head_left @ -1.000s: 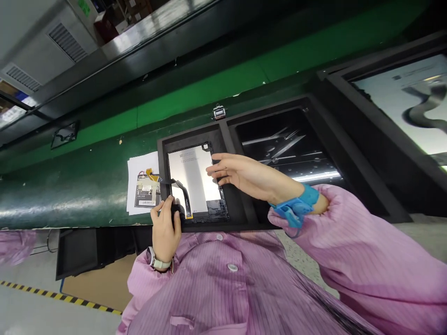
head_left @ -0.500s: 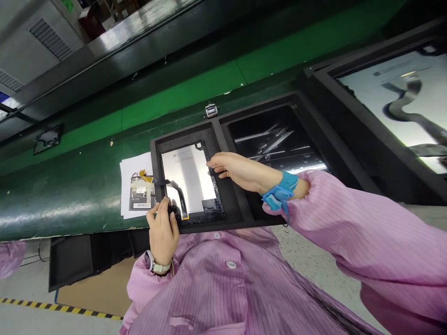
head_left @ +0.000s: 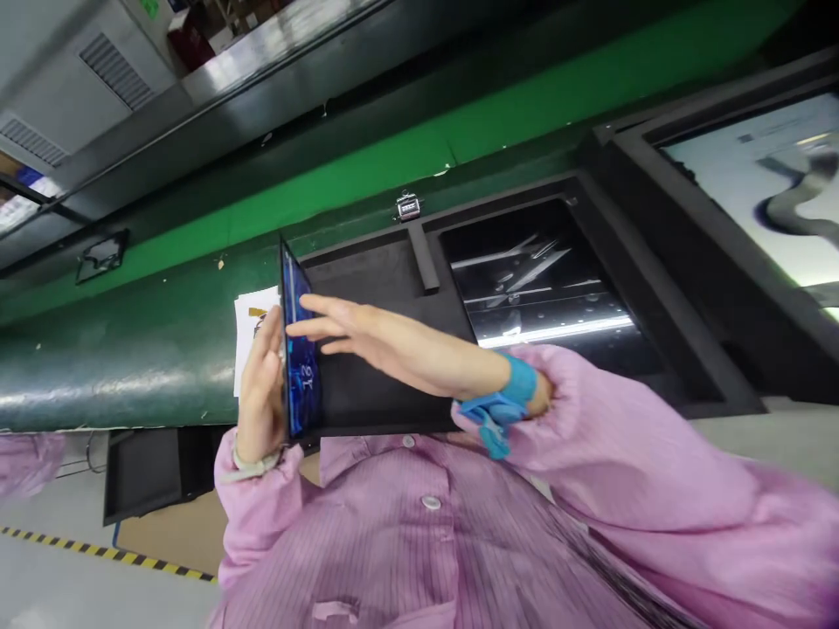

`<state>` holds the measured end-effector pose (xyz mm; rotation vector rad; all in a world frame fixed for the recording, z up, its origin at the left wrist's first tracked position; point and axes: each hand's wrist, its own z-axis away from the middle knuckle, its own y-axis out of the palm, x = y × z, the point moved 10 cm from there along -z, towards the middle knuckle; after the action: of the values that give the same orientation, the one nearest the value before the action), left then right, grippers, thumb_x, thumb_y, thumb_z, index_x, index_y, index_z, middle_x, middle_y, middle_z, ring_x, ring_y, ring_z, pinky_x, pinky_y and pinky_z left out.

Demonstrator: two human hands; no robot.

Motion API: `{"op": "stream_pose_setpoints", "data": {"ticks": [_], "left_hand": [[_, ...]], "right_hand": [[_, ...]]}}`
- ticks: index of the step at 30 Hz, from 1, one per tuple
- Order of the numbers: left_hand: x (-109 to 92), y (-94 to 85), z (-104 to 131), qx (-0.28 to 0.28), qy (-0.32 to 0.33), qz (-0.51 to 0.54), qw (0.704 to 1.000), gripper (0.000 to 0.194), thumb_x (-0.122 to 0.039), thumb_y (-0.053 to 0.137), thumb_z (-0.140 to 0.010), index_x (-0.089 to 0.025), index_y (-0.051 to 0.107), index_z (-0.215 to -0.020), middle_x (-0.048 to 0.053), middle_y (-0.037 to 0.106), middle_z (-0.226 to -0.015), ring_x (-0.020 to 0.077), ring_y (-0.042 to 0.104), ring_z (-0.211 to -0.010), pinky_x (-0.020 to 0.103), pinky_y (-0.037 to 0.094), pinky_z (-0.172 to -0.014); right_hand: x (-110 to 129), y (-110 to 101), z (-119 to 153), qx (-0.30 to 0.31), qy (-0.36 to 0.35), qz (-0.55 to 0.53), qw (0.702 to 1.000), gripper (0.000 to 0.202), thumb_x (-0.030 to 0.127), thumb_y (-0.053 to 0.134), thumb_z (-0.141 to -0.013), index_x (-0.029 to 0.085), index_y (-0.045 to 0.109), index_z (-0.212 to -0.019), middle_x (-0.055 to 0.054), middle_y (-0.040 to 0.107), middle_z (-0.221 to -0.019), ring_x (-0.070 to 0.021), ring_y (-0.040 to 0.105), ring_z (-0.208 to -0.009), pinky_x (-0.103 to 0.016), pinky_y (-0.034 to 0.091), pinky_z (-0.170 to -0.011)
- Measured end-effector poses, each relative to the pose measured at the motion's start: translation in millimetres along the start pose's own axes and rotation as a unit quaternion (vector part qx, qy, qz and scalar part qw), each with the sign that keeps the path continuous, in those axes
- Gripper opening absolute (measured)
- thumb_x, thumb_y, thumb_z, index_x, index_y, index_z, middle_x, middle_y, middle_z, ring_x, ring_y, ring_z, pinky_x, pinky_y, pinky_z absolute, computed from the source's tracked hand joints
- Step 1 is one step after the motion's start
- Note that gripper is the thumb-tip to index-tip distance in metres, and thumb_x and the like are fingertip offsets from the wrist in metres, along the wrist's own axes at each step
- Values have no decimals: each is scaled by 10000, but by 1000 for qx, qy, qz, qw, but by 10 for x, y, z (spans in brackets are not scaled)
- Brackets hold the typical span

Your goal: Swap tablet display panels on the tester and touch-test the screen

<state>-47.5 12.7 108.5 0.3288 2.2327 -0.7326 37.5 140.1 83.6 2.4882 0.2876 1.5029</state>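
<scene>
A thin tablet screen (head_left: 300,349) stands on edge, nearly upright, over the left compartment of the black foam tray (head_left: 367,271). Its lit face is blue with pale digits and faces right. My left hand (head_left: 260,384) supports it from behind, fingers long against the back, the thumb hidden. From the right, my right hand (head_left: 347,328) reaches to the lit face with fingers spread; the fingertips appear to touch the glass. White paper sheets (head_left: 246,345) lie left of the tray, with a bit of orange ribbon cable (head_left: 257,312) showing; the board there is mostly hidden by my left hand.
A dark glossy panel (head_left: 537,271) lies in the tray's right compartment. Farther right, another tray holds a bright panel (head_left: 760,166) with a ribbon cable. A small metal counter (head_left: 407,206) sits behind the tray on the green bench (head_left: 131,349). A dark frame (head_left: 101,256) lies far left.
The screen, lying back-up in the left compartment before, is now raised on edge with its lit face showing. Both hands moved left and up with it; the view shifted slightly.
</scene>
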Motion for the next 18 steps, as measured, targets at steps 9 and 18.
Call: {"op": "stream_pose_setpoints", "data": {"ticks": [9,18], "left_hand": [[214,-306,-155,-25,-134,46,990,553,-315,655,-786,-194,679,-1325,61,710,-1362,338,629,-1316,488,518,-1135],[123,-724,-46,-169,-75,76,980,169,-260,677,-737,-229,750,-886,14,793,-1086,319,688,-1201,464,583,-1039]], "right_hand": [[-986,99,-27,-100,93,126,983,711,554,318,-1043,152,269,-1627,-160,473,-1582,-280,333,-1544,-544,222,-1292],[-526,543,218,-46,-189,231,953,673,560,374,-1039,158,354,-1578,-136,426,-1618,-217,310,-1538,-459,249,-1307]]}}
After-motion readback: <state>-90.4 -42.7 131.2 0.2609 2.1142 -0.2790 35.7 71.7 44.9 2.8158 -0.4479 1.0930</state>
